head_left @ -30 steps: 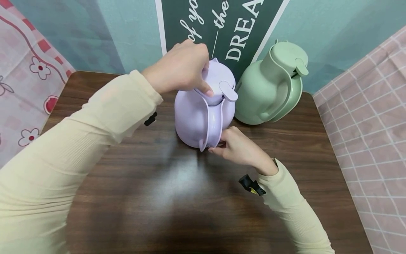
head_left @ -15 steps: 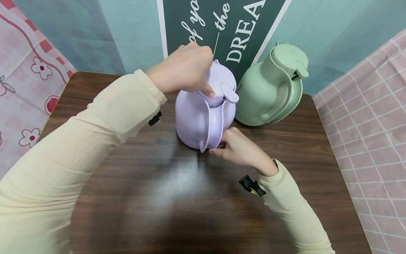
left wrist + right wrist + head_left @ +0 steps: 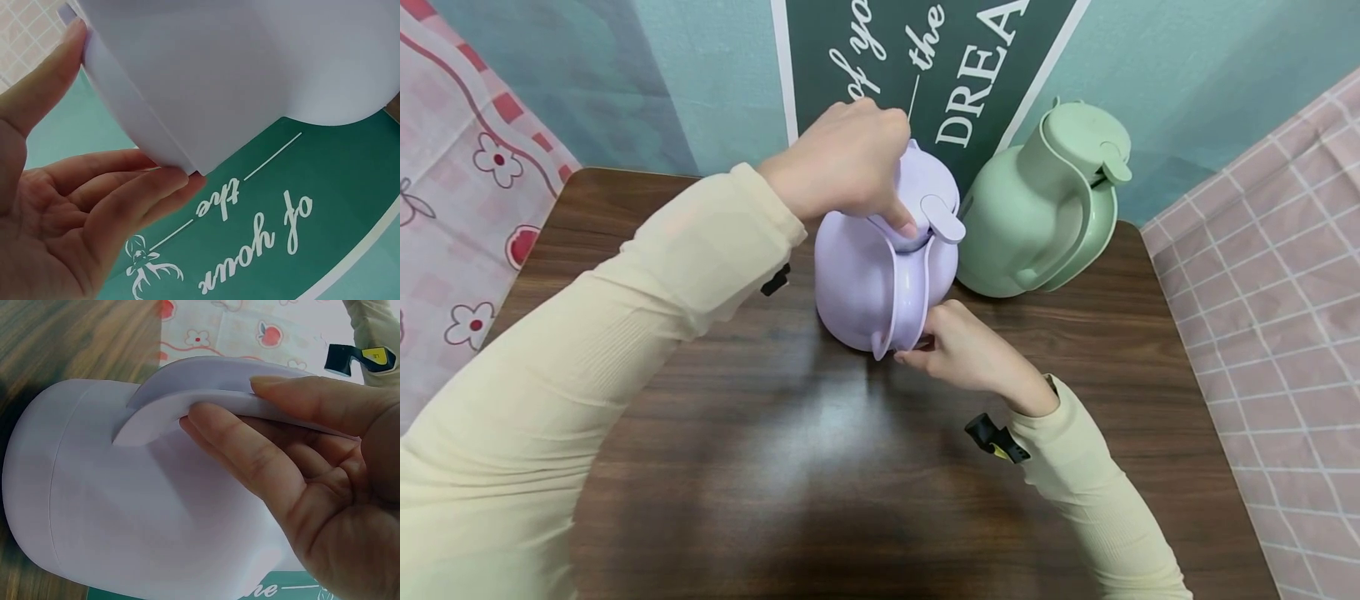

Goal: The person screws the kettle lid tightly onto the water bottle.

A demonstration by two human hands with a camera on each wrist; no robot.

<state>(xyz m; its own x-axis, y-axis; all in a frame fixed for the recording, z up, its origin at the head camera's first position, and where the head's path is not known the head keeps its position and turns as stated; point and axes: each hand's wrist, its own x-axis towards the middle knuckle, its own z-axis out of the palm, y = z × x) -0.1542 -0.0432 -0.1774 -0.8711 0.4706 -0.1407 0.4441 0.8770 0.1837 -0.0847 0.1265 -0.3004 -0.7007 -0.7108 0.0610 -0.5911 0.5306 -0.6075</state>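
A lavender thermos jug [image 3: 853, 279] stands upright on the brown wooden table, its handle [image 3: 910, 292] facing me. My left hand [image 3: 850, 158] grips the jug's round lid [image 3: 928, 179] from the left. In the left wrist view the thumb [image 3: 59, 69] touches one side of the lid and the fingertips [image 3: 172, 178] reach its far edge. My right hand [image 3: 973, 350] holds the lower handle; in the right wrist view its thumb lies on the outer side and the fingers [image 3: 250, 450] curl inside. The thumb lever [image 3: 942, 218] on the lid is untouched.
A green thermos jug [image 3: 1026, 217] of the same shape stands close behind on the right. A dark green sign [image 3: 917, 67] with white lettering hangs on the teal back wall. A flowered cloth [image 3: 467, 208] borders the left, a pink grid-patterned cloth [image 3: 1277, 308] the right.
My left hand has shifted slightly to the right around the lid, its thumb sliding toward the lever. The right hand keeps its hold on the handle, and the lavender jug stays nearly in place.
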